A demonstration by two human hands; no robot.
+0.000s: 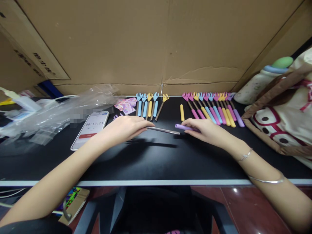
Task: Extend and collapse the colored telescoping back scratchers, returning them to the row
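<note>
Above the black desk, my left hand [128, 126] is closed around a back scratcher [163, 130]. Its bare metal rod points right, and purple claw tips show behind the hand. My right hand [206, 130] pinches a purple handle tube [181, 127], whose open end faces the rod tip; the two look close but apart. Behind lie several back scratchers with loose blue and yellow tubes beside them, among them a yellow-clawed back scratcher [162, 107]. A loose yellow tube [182, 112] lies nearer the right. Further right is a row of back scratchers with coloured handles [214, 112].
A phone [91, 128] showing a running timer lies left, beside a clear plastic bag [63, 109]. Small purple printed cards [126, 105] lie at the back. A bottle [260, 81] and a cloth bag [290, 120] stand right. Cardboard [117, 42] walls off the back.
</note>
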